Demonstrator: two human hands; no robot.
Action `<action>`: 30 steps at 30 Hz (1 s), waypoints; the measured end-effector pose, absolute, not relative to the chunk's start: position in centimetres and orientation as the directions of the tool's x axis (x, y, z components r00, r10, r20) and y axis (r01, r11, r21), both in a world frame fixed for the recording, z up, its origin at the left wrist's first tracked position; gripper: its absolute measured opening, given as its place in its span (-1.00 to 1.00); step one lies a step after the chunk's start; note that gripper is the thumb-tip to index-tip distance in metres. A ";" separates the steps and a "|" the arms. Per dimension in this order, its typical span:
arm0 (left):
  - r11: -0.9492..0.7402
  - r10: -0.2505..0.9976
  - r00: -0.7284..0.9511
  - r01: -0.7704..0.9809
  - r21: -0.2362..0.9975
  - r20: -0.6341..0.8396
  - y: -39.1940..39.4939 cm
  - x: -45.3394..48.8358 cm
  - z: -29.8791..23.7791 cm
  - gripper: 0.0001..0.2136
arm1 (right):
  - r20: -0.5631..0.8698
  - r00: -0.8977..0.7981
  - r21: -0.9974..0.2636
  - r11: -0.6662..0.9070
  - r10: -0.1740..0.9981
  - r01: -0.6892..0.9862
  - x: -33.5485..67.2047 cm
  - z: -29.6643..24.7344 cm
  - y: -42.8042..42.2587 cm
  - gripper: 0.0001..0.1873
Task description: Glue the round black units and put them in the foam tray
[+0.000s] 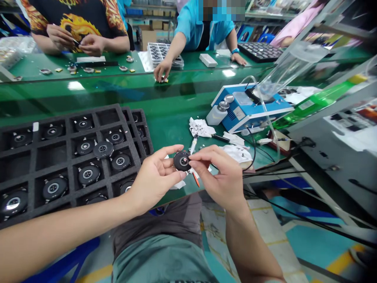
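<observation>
Between my two hands is a round black smartwatch body (180,160), its sensor side facing up at me. My left hand (157,173) grips it by the rim, thumb below and forefinger above. The pinched thumb and forefinger of my right hand (219,171) meet at the watch's right side, near its centre; anything tiny between those fingertips is hidden. Just behind the watch lie a pointed white-and-clear tool (194,144) and an orange-tipped tool (196,179). To the left, a dark foam tray (17,167) holds several similar watch bodies, one (103,149) resting on top of the dividers.
A blue machine (250,108) stands at the right, with a pump bottle (218,113) beside it. Crumpled white wipes (201,127), a green bottle (321,100) and cables lie around. Two people work across the green bench (167,114), with a white compartment tray (160,51) there.
</observation>
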State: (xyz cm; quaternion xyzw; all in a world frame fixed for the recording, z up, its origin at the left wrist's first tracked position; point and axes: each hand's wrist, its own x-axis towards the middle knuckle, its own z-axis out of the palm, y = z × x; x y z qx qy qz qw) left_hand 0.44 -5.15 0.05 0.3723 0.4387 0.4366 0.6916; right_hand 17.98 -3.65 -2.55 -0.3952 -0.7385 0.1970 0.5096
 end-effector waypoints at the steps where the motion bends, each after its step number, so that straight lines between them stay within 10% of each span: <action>1: 0.341 0.930 0.237 -0.258 0.904 -0.282 -5.2 0.4 0.1 -0.40 | 0.593 -0.200 -0.687 0.620 0.780 0.378 18.2 -2.4 -3.5 -0.86; 30: 0.312 0.937 0.222 -0.176 0.934 -0.271 -5.2 0.5 -0.2 -0.51 | 0.552 -0.155 -0.747 0.568 0.819 0.345 17.6 -3.8 -3.4 -0.86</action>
